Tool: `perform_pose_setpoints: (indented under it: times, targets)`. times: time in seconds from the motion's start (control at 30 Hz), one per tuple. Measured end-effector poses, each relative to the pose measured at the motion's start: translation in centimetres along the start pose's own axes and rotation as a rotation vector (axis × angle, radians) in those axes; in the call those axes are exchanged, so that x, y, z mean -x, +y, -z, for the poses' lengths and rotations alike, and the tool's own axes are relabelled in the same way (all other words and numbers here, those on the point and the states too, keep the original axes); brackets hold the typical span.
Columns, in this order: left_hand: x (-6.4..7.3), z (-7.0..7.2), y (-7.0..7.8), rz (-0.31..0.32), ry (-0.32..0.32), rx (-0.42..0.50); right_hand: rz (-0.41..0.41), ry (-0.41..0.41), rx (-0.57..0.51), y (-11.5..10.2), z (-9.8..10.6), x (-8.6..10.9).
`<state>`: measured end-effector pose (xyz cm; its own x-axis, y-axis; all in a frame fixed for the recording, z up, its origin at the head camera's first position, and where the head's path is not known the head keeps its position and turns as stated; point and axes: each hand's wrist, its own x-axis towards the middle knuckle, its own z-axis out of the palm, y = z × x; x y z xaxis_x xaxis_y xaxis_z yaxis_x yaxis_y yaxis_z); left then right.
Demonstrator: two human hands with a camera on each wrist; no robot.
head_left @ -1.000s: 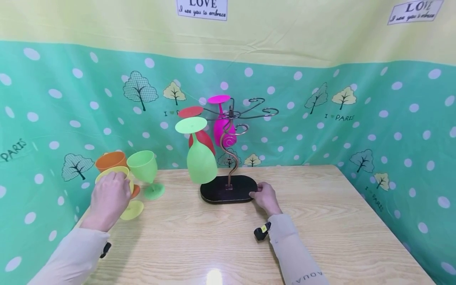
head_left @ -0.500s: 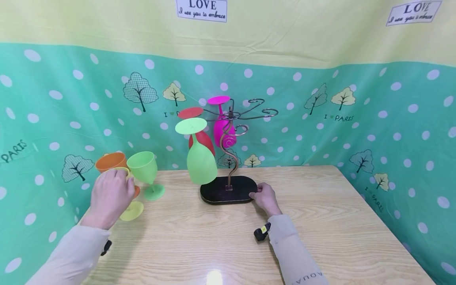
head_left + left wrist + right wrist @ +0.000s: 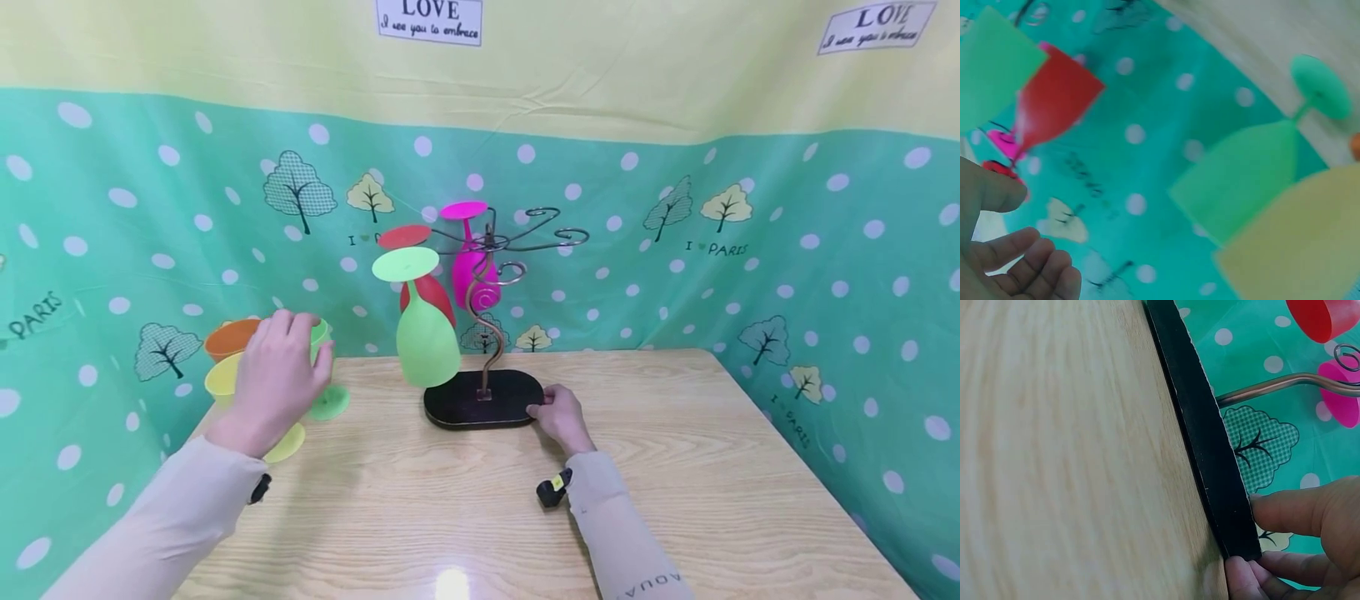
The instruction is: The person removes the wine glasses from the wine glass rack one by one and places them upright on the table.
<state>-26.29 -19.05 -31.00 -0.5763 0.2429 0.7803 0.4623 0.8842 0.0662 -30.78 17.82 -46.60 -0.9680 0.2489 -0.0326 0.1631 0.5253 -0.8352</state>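
My left hand (image 3: pixel 277 375) is held above the standing goblets, and the left wrist view shows its thumb and fingers apart with nothing between them. In the head view it partly hides a green goblet (image 3: pixel 330 402) and a yellow goblet (image 3: pixel 222 375). An orange goblet (image 3: pixel 231 337) stands behind the yellow one. My right hand (image 3: pixel 562 418) pinches the right end of the black base (image 3: pixel 450 404) of a metal goblet rack (image 3: pixel 491 333), thumb on top. Upside down on the rack hang a light green goblet (image 3: pixel 427 342), a red goblet (image 3: pixel 405 237) and a magenta goblet (image 3: pixel 467 267).
Curled metal arms (image 3: pixel 555 237) without goblets stick out on the rack's right side. The wooden table (image 3: pixel 420 517) reaches back to a green dotted cloth (image 3: pixel 645 308), which also hangs along both sides.
My left hand has come off the yellow goblet's rim and moved right, its fingers spreading, to in front of the standing green goblet. The right hand keeps its hold on the base.
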Motion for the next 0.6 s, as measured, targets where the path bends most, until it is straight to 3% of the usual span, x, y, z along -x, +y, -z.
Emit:
perform_pose_setpoints:
  times: [0.2,0.4,0.6]
  targets:
    - [-2.4,0.6,2.9,-0.078,0.093,0.073,0.010,0.000,0.001,0.1,0.1,-0.1]
    - [-4.7,1.0,6.0,-0.210,0.179,0.121,0.007,-0.001,0.000,0.2,0.1,-0.1]
    - [-6.5,0.7,7.8,-0.297,0.209,0.130,0.009,0.001,-0.002,0.3,0.1,-0.1]
